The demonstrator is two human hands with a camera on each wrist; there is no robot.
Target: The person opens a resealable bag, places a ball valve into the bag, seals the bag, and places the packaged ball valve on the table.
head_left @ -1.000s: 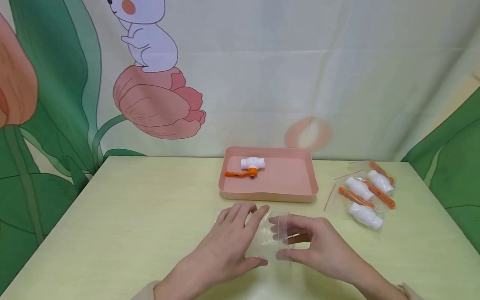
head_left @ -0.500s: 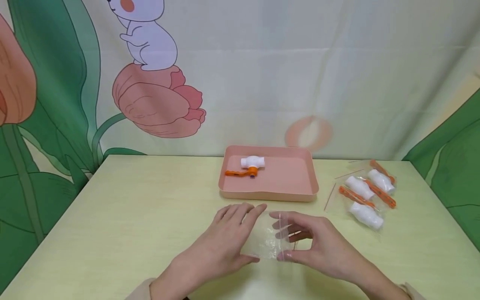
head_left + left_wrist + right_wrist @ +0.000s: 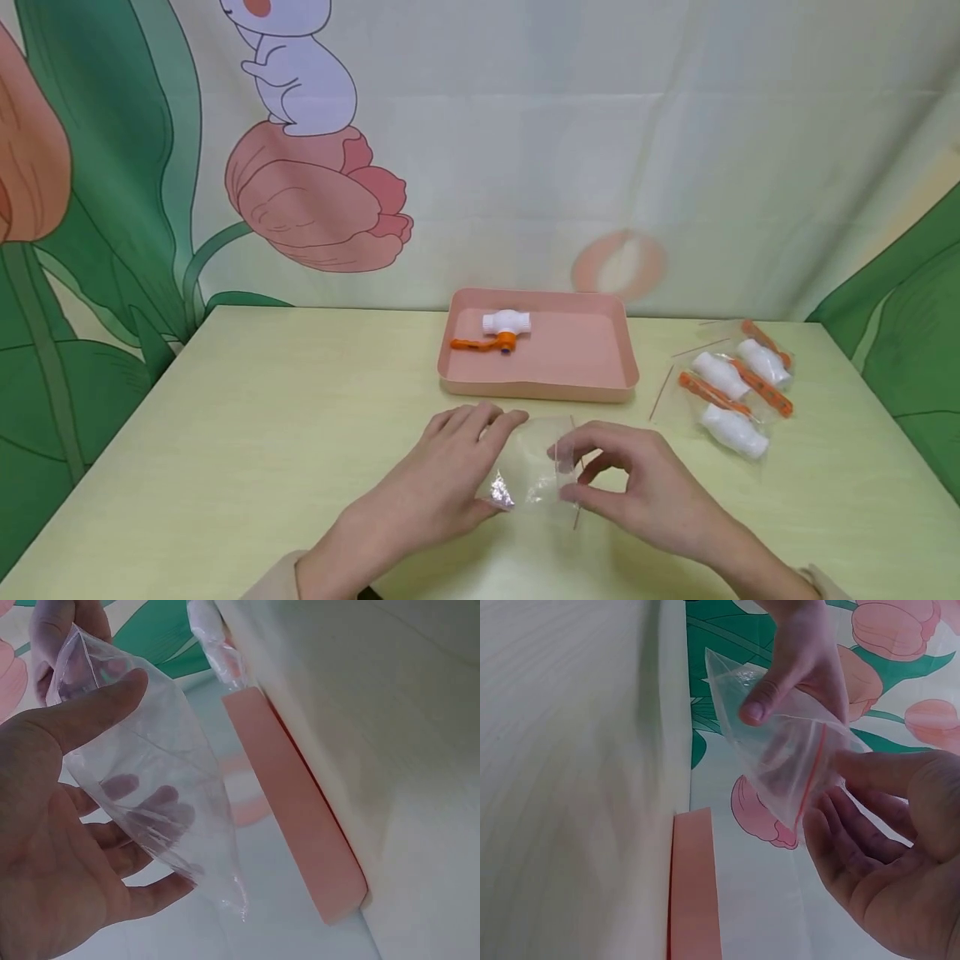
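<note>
A clear zip bag (image 3: 534,467) with a thin red line along its seal is held above the table, between both hands. My left hand (image 3: 438,471) holds its left side; in the left wrist view the thumb (image 3: 97,712) lies on one face of the bag and the fingers are behind the film. At the sealing-strip end, my right hand (image 3: 645,487) pinches the bag between thumb and fingertips. The right wrist view shows the red line (image 3: 812,769) close beside those fingertips. Nothing shows inside the bag.
Beyond the hands, a pink tray (image 3: 536,390) holds a white ball valve (image 3: 506,322) with an orange handle. To the right lie several bagged white valve bodies (image 3: 735,431) with orange handles (image 3: 761,387). A printed curtain (image 3: 487,167) hangs behind the table.
My right thumb and fingers have drawn together on the bag's seal end, where they were spread wider before. The left hand has shifted slightly left. Tray and bagged valves stay put.
</note>
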